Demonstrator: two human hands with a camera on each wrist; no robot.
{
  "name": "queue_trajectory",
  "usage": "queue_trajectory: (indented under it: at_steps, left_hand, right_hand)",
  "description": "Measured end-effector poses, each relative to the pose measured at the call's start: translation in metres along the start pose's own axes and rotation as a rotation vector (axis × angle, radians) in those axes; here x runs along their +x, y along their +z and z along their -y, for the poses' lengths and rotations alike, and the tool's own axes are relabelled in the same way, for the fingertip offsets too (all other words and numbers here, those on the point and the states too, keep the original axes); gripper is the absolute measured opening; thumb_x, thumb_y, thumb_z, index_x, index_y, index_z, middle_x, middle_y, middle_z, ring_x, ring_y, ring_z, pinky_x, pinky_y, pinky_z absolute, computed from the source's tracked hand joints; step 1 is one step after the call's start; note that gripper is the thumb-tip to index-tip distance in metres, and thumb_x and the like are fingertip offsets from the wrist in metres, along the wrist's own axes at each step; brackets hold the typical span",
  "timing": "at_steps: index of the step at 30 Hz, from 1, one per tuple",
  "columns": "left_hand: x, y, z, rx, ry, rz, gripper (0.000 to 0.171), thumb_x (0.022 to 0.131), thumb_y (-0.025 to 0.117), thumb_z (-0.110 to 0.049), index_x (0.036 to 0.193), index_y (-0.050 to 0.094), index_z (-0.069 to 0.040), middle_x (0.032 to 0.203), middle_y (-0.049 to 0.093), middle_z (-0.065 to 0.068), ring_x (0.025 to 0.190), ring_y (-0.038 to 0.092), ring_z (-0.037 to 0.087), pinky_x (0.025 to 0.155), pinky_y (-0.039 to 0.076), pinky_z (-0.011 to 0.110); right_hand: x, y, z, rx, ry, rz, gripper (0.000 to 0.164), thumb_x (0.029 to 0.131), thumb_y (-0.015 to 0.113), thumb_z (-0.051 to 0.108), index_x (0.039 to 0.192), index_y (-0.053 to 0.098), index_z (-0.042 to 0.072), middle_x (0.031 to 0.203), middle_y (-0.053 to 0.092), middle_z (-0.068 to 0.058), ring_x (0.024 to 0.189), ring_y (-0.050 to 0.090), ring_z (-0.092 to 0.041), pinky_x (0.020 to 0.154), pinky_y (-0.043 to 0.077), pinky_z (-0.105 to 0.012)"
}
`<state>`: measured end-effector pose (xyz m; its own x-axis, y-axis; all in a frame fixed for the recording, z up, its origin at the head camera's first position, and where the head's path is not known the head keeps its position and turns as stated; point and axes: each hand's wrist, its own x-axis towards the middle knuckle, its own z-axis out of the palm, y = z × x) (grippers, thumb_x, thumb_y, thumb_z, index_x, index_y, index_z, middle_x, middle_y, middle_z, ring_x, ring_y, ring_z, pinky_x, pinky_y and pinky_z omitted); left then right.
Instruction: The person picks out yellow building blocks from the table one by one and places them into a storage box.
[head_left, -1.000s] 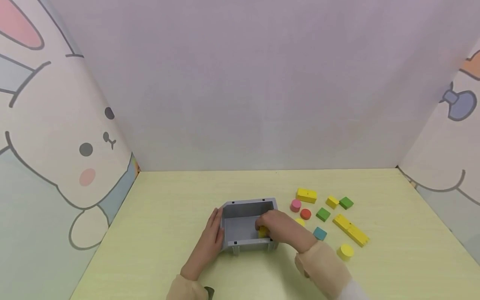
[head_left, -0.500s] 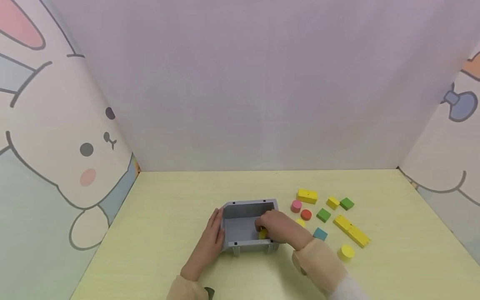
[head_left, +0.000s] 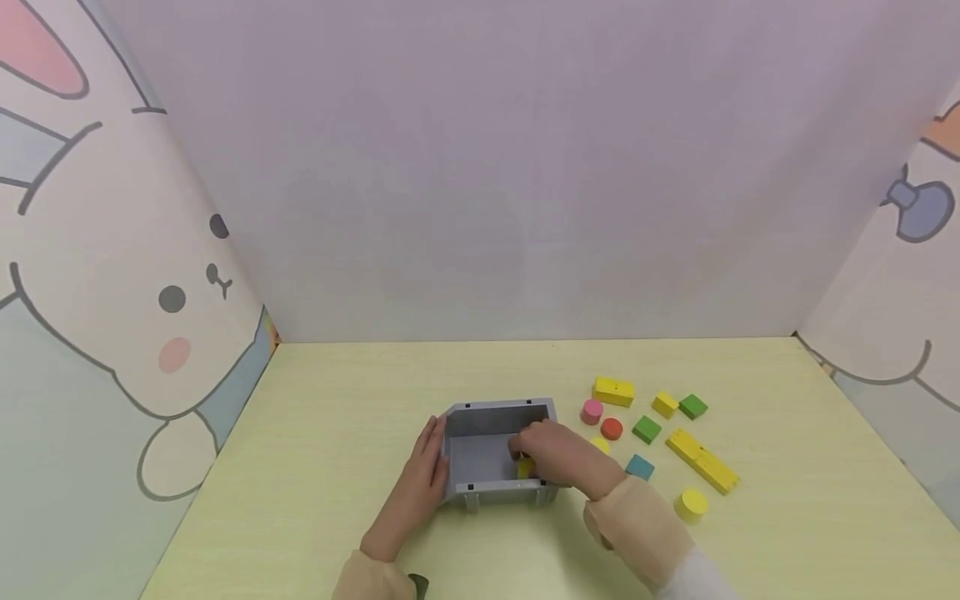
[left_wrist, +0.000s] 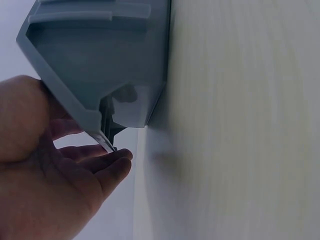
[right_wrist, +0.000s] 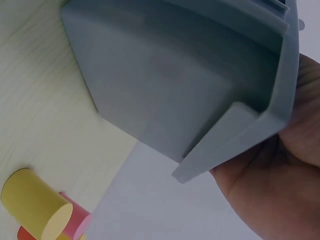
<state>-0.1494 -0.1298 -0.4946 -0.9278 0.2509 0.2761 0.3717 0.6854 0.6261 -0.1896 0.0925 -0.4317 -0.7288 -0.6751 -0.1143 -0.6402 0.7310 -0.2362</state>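
Right sleeve (head_left: pixel 636 532) has edged left, right fingers (head_left: pixel 517 446) gripping the yellow block (head_left: pixel 524 469) beneath them.

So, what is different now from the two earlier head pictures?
Little: since the first picture, the right sleeve shifted slightly left in the head view. Nothing was visibly gripped or released. The right hand stayed curled over the yellow block inside the gray bin, the left hand against its side; the loose blocks stayed too.

Head view forward-down; wrist close-ups share bin (head_left: pixel 504 494).
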Motion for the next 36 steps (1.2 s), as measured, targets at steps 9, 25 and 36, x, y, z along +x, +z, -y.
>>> queue_trajectory:
  at_steps: [9,25,36]
  left_hand:
    - [-0.001,-0.001,-0.001,-0.013,-0.002,-0.002,0.051,0.094,0.044,-0.005,0.141,0.025,0.002,0.143,0.027,0.03,0.129,0.03,0.04,0.102,0.036,0.056]
    - [-0.001,0.001,0.001,-0.006,-0.004,0.015,0.052,0.094,0.043,-0.005,0.141,0.023,0.003,0.145,0.026,0.029,0.131,0.028,0.038,0.103,0.036,0.054]
    - [0.0,0.0,0.0,-0.013,0.003,0.001,0.051,0.093,0.043,-0.004,0.141,0.025,0.003,0.143,0.027,0.03,0.13,0.029,0.039,0.102,0.036,0.055]
  right_hand:
    - [-0.001,-0.003,0.001,0.017,-0.013,-0.006,0.023,0.074,0.071,0.004,0.097,0.068,0.006,0.092,0.069,-0.007,0.076,0.057,-0.014,0.076,0.057,-0.035]
    - [-0.026,-0.019,-0.013,-0.069,-0.112,-0.297,0.021,0.071,0.073,0.006,0.091,0.066,0.009,0.088,0.066,-0.004,0.08,0.058,-0.019,0.072,0.053,-0.04]
    - [-0.047,-0.026,-0.029,-0.088,-0.084,-0.419,0.024,0.068,0.075,0.004,0.09,0.066,0.007,0.087,0.067,-0.005,0.08,0.06,-0.021,0.068,0.055,-0.039]
